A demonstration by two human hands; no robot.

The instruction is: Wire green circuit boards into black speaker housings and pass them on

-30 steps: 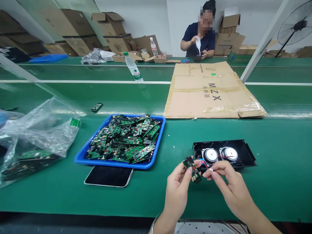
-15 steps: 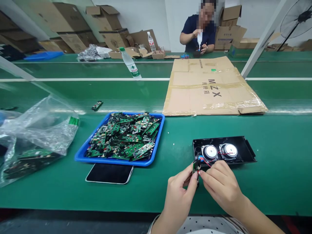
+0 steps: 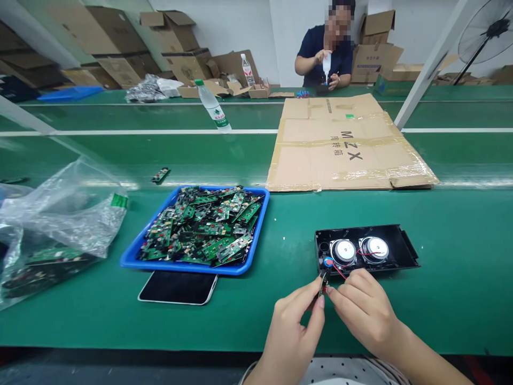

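Both hands meet at six o'clock on the green bench: the left hand (image 3: 294, 326) pinches a small circuit board (image 3: 321, 283) edge-on between thumb and forefinger, while the right hand (image 3: 363, 310) closes its fingertips on the board's other side. Just beyond, at twelve o'clock from them, lies the black speaker housing (image 3: 365, 250), red wires trailing to the board. The blue tray (image 3: 188, 266) of boards sits at ten o'clock.
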